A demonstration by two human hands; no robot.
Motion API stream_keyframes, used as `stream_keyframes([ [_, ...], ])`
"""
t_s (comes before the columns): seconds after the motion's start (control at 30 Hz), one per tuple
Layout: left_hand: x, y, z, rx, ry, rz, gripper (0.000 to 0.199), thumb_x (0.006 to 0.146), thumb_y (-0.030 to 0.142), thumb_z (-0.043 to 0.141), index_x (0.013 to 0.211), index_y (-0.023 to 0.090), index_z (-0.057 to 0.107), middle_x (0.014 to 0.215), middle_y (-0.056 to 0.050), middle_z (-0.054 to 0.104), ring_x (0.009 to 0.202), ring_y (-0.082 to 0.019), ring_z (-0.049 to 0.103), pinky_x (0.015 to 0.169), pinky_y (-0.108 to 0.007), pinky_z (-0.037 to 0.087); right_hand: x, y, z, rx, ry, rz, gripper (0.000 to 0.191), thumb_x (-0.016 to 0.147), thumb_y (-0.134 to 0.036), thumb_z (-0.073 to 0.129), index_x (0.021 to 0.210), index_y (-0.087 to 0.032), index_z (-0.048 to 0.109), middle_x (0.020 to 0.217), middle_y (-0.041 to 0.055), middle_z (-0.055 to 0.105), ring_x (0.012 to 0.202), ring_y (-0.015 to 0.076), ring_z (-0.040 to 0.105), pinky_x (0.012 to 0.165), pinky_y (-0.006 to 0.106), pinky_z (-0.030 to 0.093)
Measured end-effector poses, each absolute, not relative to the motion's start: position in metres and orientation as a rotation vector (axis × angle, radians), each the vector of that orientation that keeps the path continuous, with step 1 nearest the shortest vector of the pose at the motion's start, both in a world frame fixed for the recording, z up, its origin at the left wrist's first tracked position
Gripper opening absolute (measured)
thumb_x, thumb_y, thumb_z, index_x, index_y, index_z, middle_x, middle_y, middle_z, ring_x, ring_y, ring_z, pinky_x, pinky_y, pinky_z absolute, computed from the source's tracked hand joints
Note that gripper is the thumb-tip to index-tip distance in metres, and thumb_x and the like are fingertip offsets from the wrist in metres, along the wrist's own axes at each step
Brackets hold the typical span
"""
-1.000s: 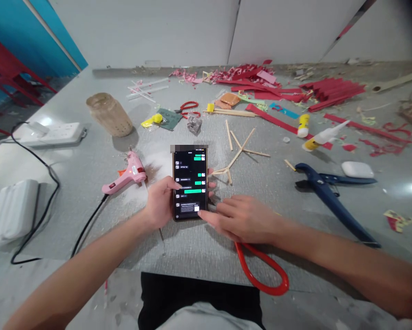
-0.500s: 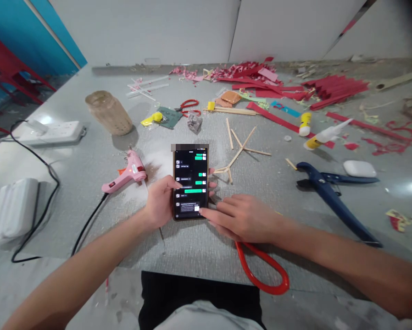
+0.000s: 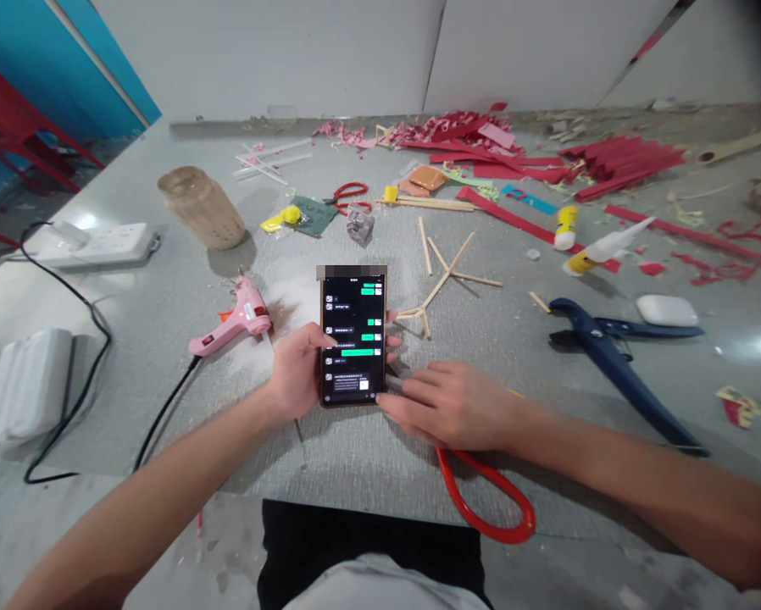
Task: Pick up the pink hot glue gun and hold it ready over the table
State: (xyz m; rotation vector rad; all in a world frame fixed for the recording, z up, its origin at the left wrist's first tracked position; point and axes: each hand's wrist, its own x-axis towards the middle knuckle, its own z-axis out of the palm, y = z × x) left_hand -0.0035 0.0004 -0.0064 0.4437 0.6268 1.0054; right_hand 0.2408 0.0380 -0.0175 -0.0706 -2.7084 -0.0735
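Item: one phone, dark screen lit with a chat thread, small print illegible; located at centre, near the front of the grey table. Whether its lower edge touches the surface cannot be told.

Left hand: closed around the phone, thumb over the left edge, fingertips showing past the right.

Right hand: index finger extended to the lower right corner of the screen, contact uncertain; remaining fingers loosely bent. Beneath it, red-handled scissors — whether gripped or merely covered, cannot tell.

Adjacent: joined wooden sticks beyond the phone, a loose stick beside them; pink glue gun to the left; blue cutter to the right, jaws apart.

Step in hand, as judged: reading or operating the chat on the phone. Requirements of a touch — steady left grip, screen kept facing the person, a precise right fingertip. Noted hazard: the target area lies near the corner, so a press there could tip the phone or land on the wrong spot.
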Motion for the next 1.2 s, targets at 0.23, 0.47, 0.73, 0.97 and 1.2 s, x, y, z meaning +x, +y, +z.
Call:
stream_keyframes([
  [0.23, -0.0032, 0.0003, -0.006, 0.433, 0.635, 0.998, 0.081, 0.074, 0.029, 0.054, 0.151, 0.005, 0.052, 0.137, -0.02, 0.071, 0.127, -0.036, 0.067, 0.112, -0.049, 0.048, 0.2393, 0.0372, -0.0151, -0.091, -2.702, -0.054, 0.016, 0.107, -0.016, 0.048, 0.112, -0.016, 0.063, 0.073, -0.0026, 0.064, 0.062, 0.0149, 0.055, 0.058, 0.032, 0.033],
  [0.47, -0.0041, -0.0008, -0.006, 0.438, 0.574, 0.968, 0.078, 0.077, 0.031, 0.052, 0.15, 0.006, 0.055, 0.134, -0.019, 0.073, 0.125, -0.035, 0.068, 0.114, -0.049, 0.045, 0.2379, 0.036, -0.0145, -0.126, -2.7, -0.006, 0.014, 0.108, -0.017, 0.051, 0.112, -0.014, 0.064, 0.073, -0.0023, 0.065, 0.063, 0.0142, 0.056, 0.06, 0.032, 0.034],
  [0.73, -0.003, -0.0009, -0.0058, 0.442, 0.558, 0.963, 0.078, 0.076, 0.031, 0.051, 0.149, 0.006, 0.057, 0.132, -0.019, 0.074, 0.125, -0.036, 0.067, 0.112, -0.048, 0.046, 0.2388, 0.0367, -0.0157, -0.122, -2.695, -0.061, 0.017, 0.108, -0.015, 0.048, 0.114, -0.016, 0.064, 0.072, -0.003, 0.065, 0.061, 0.0139, 0.056, 0.059, 0.033, 0.034],
  [0.97, -0.0037, -0.0013, -0.0052, 0.448, 0.57, 0.954, 0.076, 0.076, 0.032, 0.05, 0.148, 0.008, 0.059, 0.132, -0.018, 0.074, 0.124, -0.035, 0.068, 0.112, -0.048, 0.046, 0.2369, 0.0345, -0.0152, -0.225, -2.646, -0.027, 0.021, 0.109, -0.023, 0.051, 0.124, -0.013, 0.061, 0.072, -0.0025, 0.067, 0.059, 0.0152, 0.059, 0.058, 0.033, 0.037],
  [1.2, -0.0034, -0.0027, -0.0035, 0.44, 0.561, 0.941, 0.077, 0.077, 0.032, 0.05, 0.15, 0.008, 0.055, 0.13, -0.016, 0.074, 0.125, -0.033, 0.068, 0.11, -0.046, 0.048, 0.2374, 0.0343, -0.0158, -0.311, -2.658, -0.028, 0.027, 0.109, -0.03, 0.05, 0.127, -0.011, 0.059, 0.075, -0.0004, 0.068, 0.063, 0.0171, 0.063, 0.058, 0.034, 0.037],
])
